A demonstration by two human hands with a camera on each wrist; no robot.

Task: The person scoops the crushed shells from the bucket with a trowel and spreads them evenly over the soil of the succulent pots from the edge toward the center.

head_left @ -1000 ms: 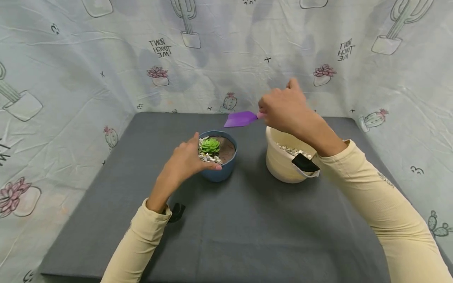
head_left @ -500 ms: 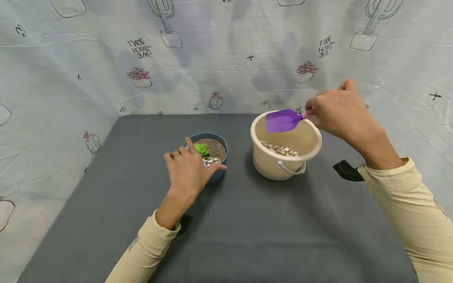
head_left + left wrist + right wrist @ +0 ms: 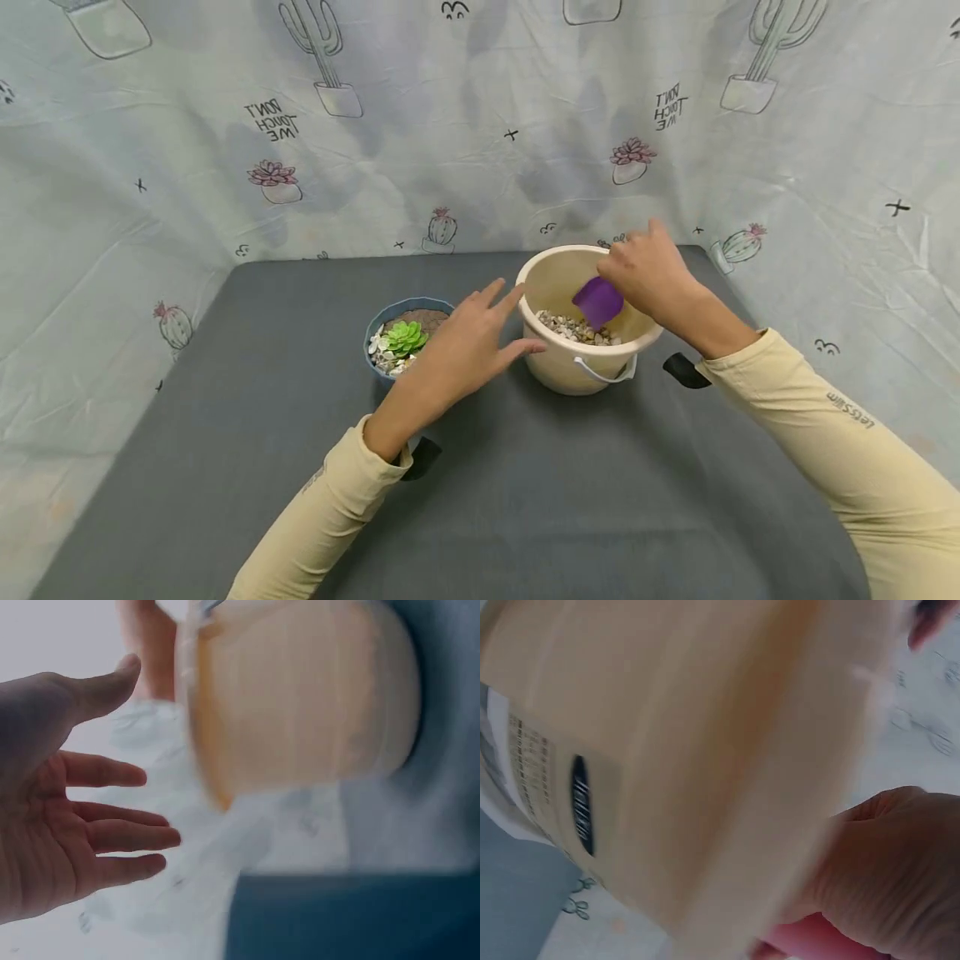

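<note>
Cream sleeves (image 3: 337, 487) stretch over a grey table (image 3: 187, 433), the person's left hand (image 3: 461, 346) holding nothing, its fingers spread near the pale bucket (image 3: 558, 372). Beyond that wrist, a blue pot (image 3: 385, 317) stands upright, a green plant (image 3: 406, 338) among its stones (image 3: 384, 359). To its right, the bucket and its pebbles (image 3: 564, 327) sit within apparently easy reach of the right hand (image 3: 651, 273), whose fingers curl round the pink handle (image 3: 821, 939) of a purple scoop (image 3: 599, 302), tilted down, seemingly to suit the pebbles below. Cactus-print cloth (image 3: 420, 171) hangs behind.
</note>
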